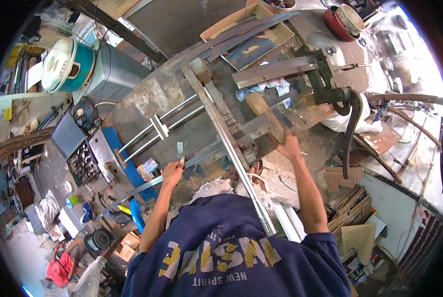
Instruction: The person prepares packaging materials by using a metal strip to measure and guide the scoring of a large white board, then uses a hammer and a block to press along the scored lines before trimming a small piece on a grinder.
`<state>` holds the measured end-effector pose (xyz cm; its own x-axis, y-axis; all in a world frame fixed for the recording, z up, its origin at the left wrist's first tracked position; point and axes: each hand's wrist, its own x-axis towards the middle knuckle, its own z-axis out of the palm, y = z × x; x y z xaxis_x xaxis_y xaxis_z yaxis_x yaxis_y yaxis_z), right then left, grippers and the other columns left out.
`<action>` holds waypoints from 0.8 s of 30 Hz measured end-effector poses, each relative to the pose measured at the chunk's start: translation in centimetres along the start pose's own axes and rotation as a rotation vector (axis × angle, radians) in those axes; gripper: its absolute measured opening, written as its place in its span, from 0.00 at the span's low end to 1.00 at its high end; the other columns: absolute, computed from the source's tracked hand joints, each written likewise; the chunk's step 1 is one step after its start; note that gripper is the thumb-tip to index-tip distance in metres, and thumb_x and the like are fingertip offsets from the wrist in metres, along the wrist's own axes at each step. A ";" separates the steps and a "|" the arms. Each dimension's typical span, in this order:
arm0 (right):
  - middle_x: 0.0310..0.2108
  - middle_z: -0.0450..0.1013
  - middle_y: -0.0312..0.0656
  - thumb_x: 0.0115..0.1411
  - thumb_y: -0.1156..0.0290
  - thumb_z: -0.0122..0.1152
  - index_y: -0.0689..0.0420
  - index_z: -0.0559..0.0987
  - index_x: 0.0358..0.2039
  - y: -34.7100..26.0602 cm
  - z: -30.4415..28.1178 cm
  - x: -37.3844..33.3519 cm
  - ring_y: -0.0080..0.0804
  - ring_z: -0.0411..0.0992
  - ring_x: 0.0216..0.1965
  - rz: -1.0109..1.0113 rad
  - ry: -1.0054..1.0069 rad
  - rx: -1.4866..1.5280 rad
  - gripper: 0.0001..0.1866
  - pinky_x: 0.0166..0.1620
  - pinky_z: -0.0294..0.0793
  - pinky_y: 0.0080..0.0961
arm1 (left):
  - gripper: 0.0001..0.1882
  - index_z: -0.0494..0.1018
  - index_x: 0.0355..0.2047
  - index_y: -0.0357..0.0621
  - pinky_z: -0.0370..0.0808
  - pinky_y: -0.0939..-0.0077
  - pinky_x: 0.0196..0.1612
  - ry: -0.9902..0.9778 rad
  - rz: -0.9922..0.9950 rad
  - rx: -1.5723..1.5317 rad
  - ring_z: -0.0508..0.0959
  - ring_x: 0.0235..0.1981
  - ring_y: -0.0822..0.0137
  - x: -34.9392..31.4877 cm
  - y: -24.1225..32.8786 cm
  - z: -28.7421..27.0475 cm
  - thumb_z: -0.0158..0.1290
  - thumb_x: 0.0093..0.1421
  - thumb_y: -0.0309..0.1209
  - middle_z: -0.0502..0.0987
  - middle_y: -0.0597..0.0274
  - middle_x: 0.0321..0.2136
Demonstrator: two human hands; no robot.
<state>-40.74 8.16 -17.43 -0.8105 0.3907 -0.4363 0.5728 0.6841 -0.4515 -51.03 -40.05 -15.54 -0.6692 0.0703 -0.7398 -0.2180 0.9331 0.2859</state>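
My left hand is closed on a long flat metal strip, with a finger pressed along its top. The strip runs from lower left up to the right, passing under a long metal bar that slants across the bench. My right hand grips the near end of a flat wooden piece, perhaps a mallet or beater. Its far end lies over the strip. Beyond my left hand, two thin parallel rods carry a pale crosspiece. A small grey metal piece lies near my left fingertips.
A bench vise with a curved handle stands at right. Behind are a cardboard box with metal strips and a red pot. At left are a teal cooler and an open case. A person in red sits far lower left.
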 end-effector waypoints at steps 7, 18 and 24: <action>0.34 0.77 0.64 0.56 0.66 0.65 0.63 0.69 0.57 -3.0 -6.3 -17.9 0.60 0.79 0.32 -0.062 0.177 0.043 0.30 0.36 0.77 0.48 | 0.33 0.77 0.26 0.43 0.62 0.37 0.52 0.179 0.061 -0.037 0.80 0.37 0.45 0.1 -3.2 2.0 0.39 0.69 0.59 0.80 0.51 0.24; 0.33 0.77 0.60 0.59 0.58 0.67 0.41 0.59 0.71 -11.9 -6.3 -19.9 0.55 0.79 0.28 -0.065 -0.034 -0.151 0.41 0.29 0.76 0.44 | 0.29 0.79 0.28 0.45 0.67 0.45 0.45 0.254 0.138 0.025 0.80 0.35 0.43 -0.4 0.1 0.3 0.39 0.70 0.55 0.80 0.47 0.26; 0.44 0.76 0.64 0.61 0.65 0.64 0.48 0.57 0.72 -11.3 -3.0 -17.1 0.62 0.77 0.40 -0.095 0.147 0.034 0.41 0.40 0.78 0.45 | 0.22 0.77 0.30 0.39 0.69 0.60 0.30 0.349 0.282 -0.190 0.74 0.21 0.55 -0.9 2.5 -0.7 0.49 0.69 0.46 0.74 0.47 0.20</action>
<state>-33.74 -4.44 -2.57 -0.8689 0.4128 -0.2732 0.4946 0.7019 -0.5125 -51.47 -38.01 -13.72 -0.9120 0.1583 -0.3785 -0.0980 0.8117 0.5757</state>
